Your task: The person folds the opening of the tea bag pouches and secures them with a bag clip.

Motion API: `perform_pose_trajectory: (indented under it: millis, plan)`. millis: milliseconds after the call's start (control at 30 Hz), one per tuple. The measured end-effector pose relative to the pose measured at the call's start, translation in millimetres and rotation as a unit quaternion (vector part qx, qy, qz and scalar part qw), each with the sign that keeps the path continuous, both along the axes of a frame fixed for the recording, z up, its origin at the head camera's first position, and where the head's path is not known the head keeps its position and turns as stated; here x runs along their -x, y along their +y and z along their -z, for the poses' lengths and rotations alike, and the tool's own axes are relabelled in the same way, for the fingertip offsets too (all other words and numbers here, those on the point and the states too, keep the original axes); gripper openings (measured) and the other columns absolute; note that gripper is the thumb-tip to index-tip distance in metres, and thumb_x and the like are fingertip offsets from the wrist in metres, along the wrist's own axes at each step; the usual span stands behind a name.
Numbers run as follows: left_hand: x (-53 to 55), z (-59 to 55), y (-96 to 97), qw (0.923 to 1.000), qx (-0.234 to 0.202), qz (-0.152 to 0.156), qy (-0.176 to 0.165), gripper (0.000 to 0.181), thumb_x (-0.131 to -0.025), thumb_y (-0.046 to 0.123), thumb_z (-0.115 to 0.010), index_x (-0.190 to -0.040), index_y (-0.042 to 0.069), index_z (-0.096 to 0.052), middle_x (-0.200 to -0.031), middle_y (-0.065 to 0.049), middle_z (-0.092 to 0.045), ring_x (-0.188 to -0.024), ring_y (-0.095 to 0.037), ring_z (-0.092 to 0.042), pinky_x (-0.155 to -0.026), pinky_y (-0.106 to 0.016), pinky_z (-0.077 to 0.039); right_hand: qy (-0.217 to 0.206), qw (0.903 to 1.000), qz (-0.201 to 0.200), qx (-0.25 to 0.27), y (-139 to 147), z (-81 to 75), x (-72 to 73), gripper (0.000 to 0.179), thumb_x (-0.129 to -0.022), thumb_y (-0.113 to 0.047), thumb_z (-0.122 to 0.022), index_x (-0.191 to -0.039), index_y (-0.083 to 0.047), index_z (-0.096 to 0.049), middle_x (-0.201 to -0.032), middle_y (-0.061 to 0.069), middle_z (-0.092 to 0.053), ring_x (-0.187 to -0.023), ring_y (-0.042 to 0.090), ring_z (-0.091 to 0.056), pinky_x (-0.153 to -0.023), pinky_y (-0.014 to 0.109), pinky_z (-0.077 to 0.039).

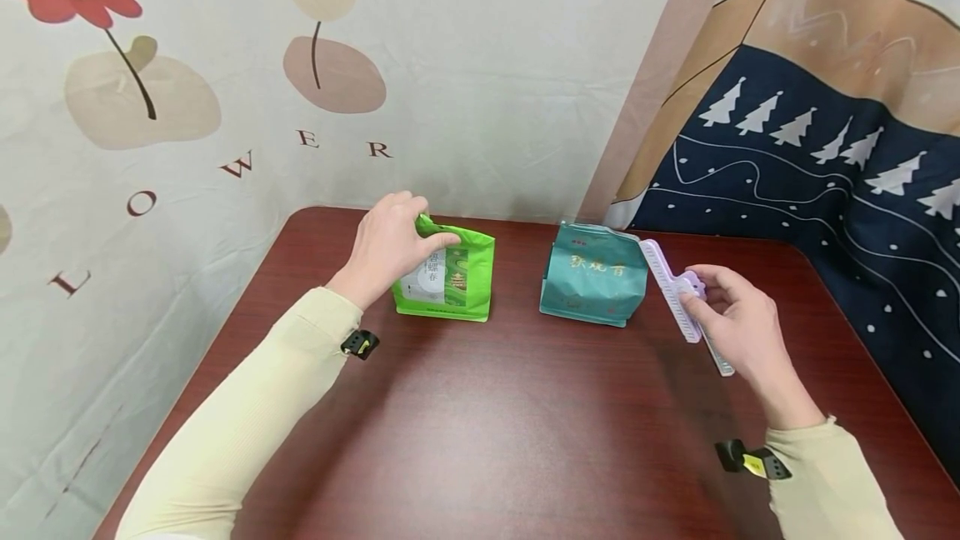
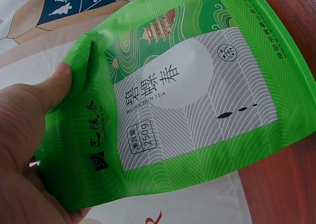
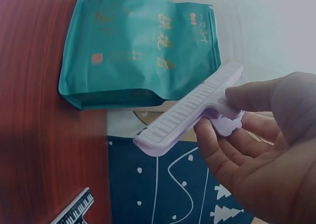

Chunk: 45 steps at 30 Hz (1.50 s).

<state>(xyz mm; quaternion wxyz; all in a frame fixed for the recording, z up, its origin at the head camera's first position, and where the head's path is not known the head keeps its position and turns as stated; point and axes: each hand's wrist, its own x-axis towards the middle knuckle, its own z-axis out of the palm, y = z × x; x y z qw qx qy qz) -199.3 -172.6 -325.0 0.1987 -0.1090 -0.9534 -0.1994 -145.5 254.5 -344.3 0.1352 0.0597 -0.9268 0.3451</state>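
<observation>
A bright green tea bag [image 1: 480, 273] stands at the back left of the table, and my left hand [image 1: 390, 244] grips its top edge. In the left wrist view the thumb [image 2: 57, 86] lies over the folded top of the bag, with the other fingers mostly hidden behind it. My right hand [image 1: 738, 319] pinches a pale purple bag clip [image 3: 190, 110] by its handles between thumb and fingers. The clip's long bar slants close beside a teal tea bag [image 1: 592, 277], which stands upright at the back centre-right.
A second clip [image 3: 76, 209] with a black-and-white keyboard pattern lies on the table near my right hand. The dark red wooden table [image 1: 465, 423] has rounded back corners. Behind it hang a pale flower-printed cloth [image 1: 487, 90] and a navy tree-printed one [image 1: 787, 182].
</observation>
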Motion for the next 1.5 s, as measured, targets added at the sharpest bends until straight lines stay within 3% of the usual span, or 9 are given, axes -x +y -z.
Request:
perform_pose_trajectory:
  millis: [633, 1000, 1233, 1500]
  plan:
    - [-1.8, -1.0, -0.2, 1.0000, 0.005, -0.003, -0.003, 0.059, -0.078, 0.046, -0.089, -0.069, 0.011, -0.041, -0.070, -0.004, -0.036, -0.065, -0.023, -0.039, -0.054, -0.035, -0.032, -0.005, 0.9995, -0.029, 0.010, -18.7, -3.6, 4.0, 0.036, -0.096, -0.013, -0.074, -0.130, -0.003, -0.066, -0.113, 0.027, -0.070, -0.091, 0.037, -0.066, -0.068, 0.006, -0.043]
    - [-1.1, -2.0, 0.7, 0.9999, 0.016, -0.001, -0.006, 0.058, -0.079, 0.047, -0.088, -0.070, 0.011, -0.043, -0.071, -0.005, -0.038, -0.067, -0.025, -0.041, -0.056, -0.036, -0.034, 0.008, 0.9979, -0.058, 0.028, -32.7, -3.5, 9.0, 0.033, -0.095, -0.011, -0.074, -0.126, -0.003, -0.068, -0.108, 0.026, -0.071, -0.085, 0.034, -0.067, -0.066, 0.009, -0.045]
    - [-0.1, -3.3, 1.4, 0.9991, 0.035, 0.002, 0.022, 0.055, -0.077, 0.047, -0.089, -0.072, 0.008, -0.050, -0.069, -0.005, -0.042, -0.066, -0.028, -0.046, -0.070, -0.042, -0.034, 0.007, 0.9969, -0.072, 0.030, -44.3, -4.5, 12.5, 0.033, -0.094, -0.008, -0.074, -0.126, -0.003, -0.068, -0.109, 0.024, -0.072, -0.085, 0.033, -0.069, -0.068, 0.010, -0.047]
    - [-0.2, -4.7, 4.8, 0.9983, 0.045, 0.002, 0.036, 0.049, -0.076, 0.044, -0.091, -0.076, 0.007, -0.058, -0.071, -0.006, -0.049, -0.070, -0.031, -0.053, -0.076, -0.047, -0.036, -0.001, 0.9955, -0.087, 0.038, -57.6, -1.8, 18.2, 0.033, -0.094, -0.006, -0.074, -0.126, -0.004, -0.068, -0.111, 0.021, -0.072, -0.082, 0.031, -0.068, -0.068, 0.015, -0.050]
